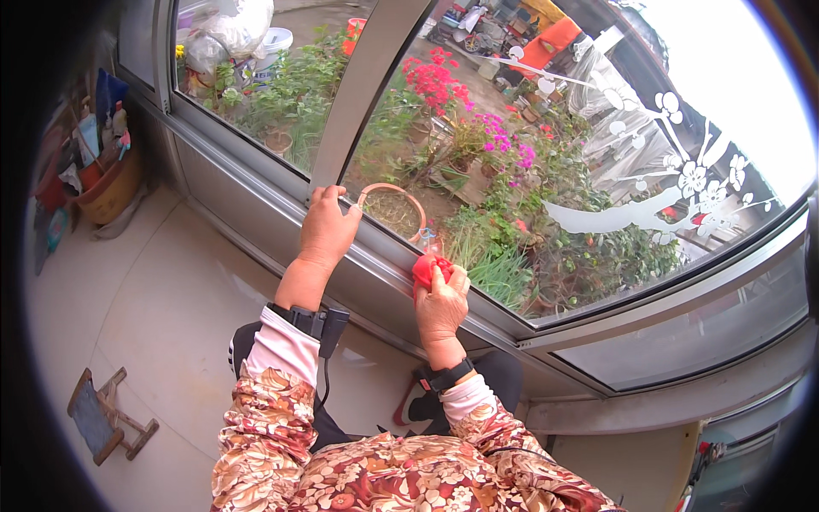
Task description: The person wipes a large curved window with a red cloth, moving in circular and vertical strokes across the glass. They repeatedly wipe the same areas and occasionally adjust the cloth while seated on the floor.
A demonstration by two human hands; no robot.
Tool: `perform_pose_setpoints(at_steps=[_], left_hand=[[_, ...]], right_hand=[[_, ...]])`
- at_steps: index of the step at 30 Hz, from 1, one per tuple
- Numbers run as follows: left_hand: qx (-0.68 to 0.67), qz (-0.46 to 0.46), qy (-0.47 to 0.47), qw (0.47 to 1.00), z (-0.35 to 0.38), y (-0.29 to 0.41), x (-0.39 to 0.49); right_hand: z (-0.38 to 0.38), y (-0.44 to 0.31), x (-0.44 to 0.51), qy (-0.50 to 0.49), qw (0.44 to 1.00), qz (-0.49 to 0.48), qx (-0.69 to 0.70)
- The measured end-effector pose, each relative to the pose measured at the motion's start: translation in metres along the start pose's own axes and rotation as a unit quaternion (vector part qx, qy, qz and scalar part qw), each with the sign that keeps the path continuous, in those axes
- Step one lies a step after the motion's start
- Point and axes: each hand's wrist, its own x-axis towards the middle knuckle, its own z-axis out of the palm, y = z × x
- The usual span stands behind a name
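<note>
My left hand rests on the metal window frame, its fingers over the lower rail near the upright and nothing visible in its grasp. To the right, my right hand grips a bunched red cloth against the lower edge of the large window pane. The pane bears a white blossom-branch decoration. Through the glass show red and magenta flowers, green plants and a round orange-pink hoop or rim. Both wrists carry black straps, the left with a black box and cable.
A small folding stool stands on the tiled floor at lower left. A brown pot holding bottles and tools stands in the far left corner. My legs are below the window, close to the metal wall panel.
</note>
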Motion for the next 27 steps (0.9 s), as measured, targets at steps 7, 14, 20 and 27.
perform_pose_setpoints(at_steps=[7,14,20,27], left_hand=[[0.026,0.024,0.018,0.999,0.000,-0.006,0.006],[0.027,0.020,0.018,0.999,-0.003,-0.003,0.009],[0.014,0.022,0.020,0.999,-0.003,-0.006,0.009],[0.024,0.023,0.011,0.999,-0.005,-0.004,0.006]], right_hand=[[0.009,-0.052,0.027,-0.040,0.996,-0.060,0.056],[-0.017,-0.039,0.052,0.060,0.987,-0.092,0.121],[-0.058,0.027,0.044,0.176,0.982,-0.029,0.059],[-0.054,0.032,0.044,0.173,0.984,0.009,0.048]])
